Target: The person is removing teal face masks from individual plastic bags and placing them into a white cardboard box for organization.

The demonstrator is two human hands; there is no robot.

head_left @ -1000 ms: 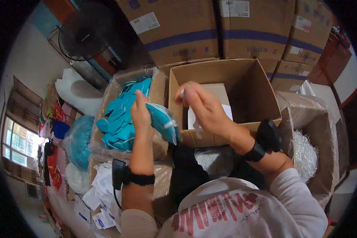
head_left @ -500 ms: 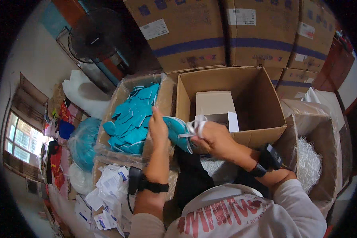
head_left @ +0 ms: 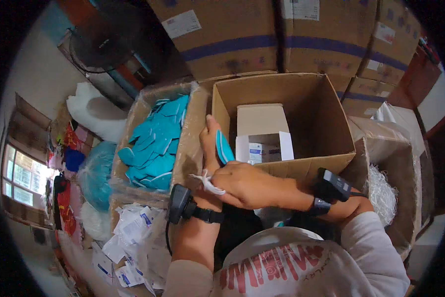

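My left hand (head_left: 210, 141) is closed round teal face masks (head_left: 224, 148) with white edging, held on edge in front of the large box. Crossing over my left wrist, my right hand (head_left: 244, 183) is closed on white ear loops (head_left: 207, 182), which stick out past its fingers. Its fingertips are partly hidden. To the left, an open carton (head_left: 195, 119) lined with clear plastic holds a heap of teal mask pieces (head_left: 153, 143). Straight ahead in the large open cardboard box (head_left: 326, 119) stands a small open carton (head_left: 262, 119) with printed white packets inside.
A plastic-lined box (head_left: 405, 198) of white strands (head_left: 382, 195) stands at the right. White printed packets (head_left: 133, 227) lie in a plastic-lined box at the lower left. Tall sealed cartons (head_left: 326, 39) form a wall behind. A fan (head_left: 103, 44) stands at the upper left.
My right hand has moved left and down with the ear loops, now over my left wrist. The masks have turned more edge-on. The view has shifted slightly, showing the small carton's packets.
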